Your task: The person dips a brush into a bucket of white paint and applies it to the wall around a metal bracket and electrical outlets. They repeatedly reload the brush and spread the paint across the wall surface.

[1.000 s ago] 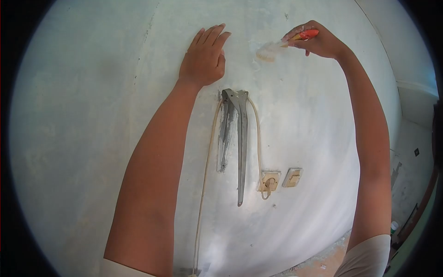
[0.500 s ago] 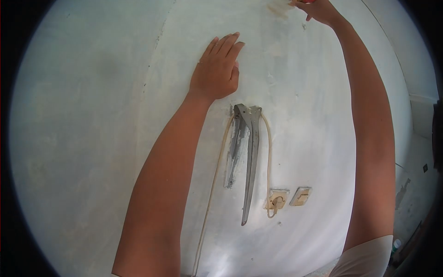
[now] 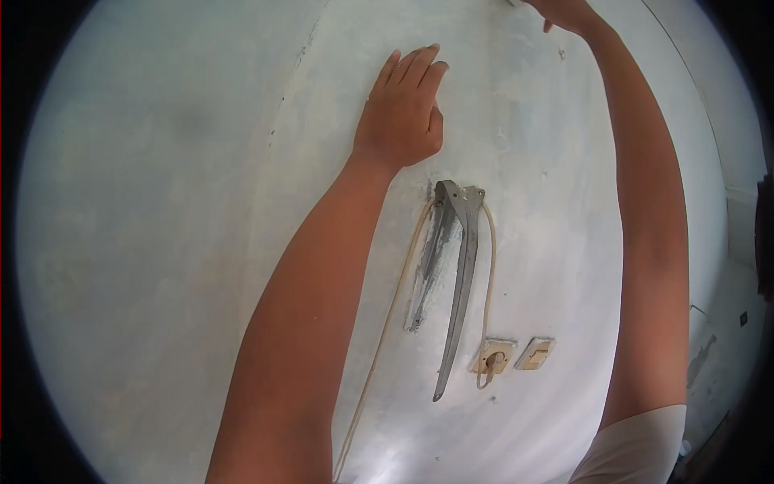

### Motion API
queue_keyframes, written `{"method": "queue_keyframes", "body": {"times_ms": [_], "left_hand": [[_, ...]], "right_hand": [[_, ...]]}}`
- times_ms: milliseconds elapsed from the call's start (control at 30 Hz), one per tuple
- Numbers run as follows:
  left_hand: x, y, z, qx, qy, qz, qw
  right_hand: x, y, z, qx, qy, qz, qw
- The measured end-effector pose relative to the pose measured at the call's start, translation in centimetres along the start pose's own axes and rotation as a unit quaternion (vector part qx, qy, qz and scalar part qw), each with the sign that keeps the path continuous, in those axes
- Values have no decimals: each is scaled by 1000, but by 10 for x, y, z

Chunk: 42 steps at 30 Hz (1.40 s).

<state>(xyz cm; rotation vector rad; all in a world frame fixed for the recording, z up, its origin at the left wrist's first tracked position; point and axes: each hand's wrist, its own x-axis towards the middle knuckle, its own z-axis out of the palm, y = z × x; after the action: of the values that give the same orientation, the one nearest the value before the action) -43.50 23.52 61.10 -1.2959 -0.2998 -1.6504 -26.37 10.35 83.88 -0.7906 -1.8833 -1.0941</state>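
My left hand lies against the pale wall, palm towards it, with its fingers stretched out and nothing held. Below it a grey metal bracket hangs on the wall, with a beige cable looped over its top. At the upper edge of the view, my right hand is partly cut off. Its fingers are closed on what looks like a scraper, of which only a thin greyish edge shows against the wall.
Right of the bracket's lower end are a wall socket with a plug in it and a switch. A rough grey patch marks the wall behind the bracket. A wall corner runs down the far right.
The view has shifted, so the bracket and my left hand appear further right. My right hand sits higher in view, and the red part seen in it before is out of sight.
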Motion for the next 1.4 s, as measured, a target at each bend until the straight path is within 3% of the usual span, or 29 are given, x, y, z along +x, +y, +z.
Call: {"method": "queue_keyframes", "body": {"times_ms": [33, 100, 167, 233, 267, 300, 367, 600, 800, 867, 900, 967, 1100, 1267, 1333, 1400], "left_hand": [[-2, 0, 0, -2, 3, -5, 1000], [-1, -2, 0, 0, 4, 3, 1000], [-1, -3, 2, -3, 9, 4, 1000], [-3, -4, 2, -3, 17, 1, 1000], [-3, -4, 2, -4, 21, 0, 1000], [-2, -4, 2, -5, 26, 1, 1000], [-2, -6, 2, -7, 24, 0, 1000], [-3, -4, 2, 36, 2, -2, 999], [-3, -5, 4, 10, 0, -1, 1000], [-3, -4, 3, 10, -2, -4, 1000], [-3, -3, 2, 10, -4, -7, 1000], [-3, -2, 2, 9, -8, -9, 1000], [-2, -1, -1, 11, -16, -5, 1000], [-1, 1, -3, 9, -45, 7, 999], [-2, 1, -3, 9, -58, 9, 998], [-1, 1, -2, 14, -70, 6, 997]], "right_hand": [[-5, -6, 0, -4, -4, -2, 1000], [-21, -18, -4, -95, -114, -53, 987], [-47, -38, -4, -114, -116, -39, 986], [-52, -29, -7, -109, -245, -106, 958], [-64, -9, 13, -108, -174, -111, 972], [-79, -15, 15, -96, -189, -104, 972], [-100, -3, 24, -130, -117, -378, 909], [-187, -24, 23, -80, -271, -266, 922], [-191, -22, -5, 101, -339, -200, 914], [-180, -39, -21, 79, -369, 52, 924], [-175, -36, -20, 78, -370, 52, 924], [-162, -24, -15, 42, -278, 44, 959], [-124, -13, -7, 14, -247, 1, 969], [-70, 10, -8, -19, -135, -49, 989], [-48, 18, -13, -56, -113, -156, 980], [-39, 16, -16, -59, -95, -162, 980]]}}
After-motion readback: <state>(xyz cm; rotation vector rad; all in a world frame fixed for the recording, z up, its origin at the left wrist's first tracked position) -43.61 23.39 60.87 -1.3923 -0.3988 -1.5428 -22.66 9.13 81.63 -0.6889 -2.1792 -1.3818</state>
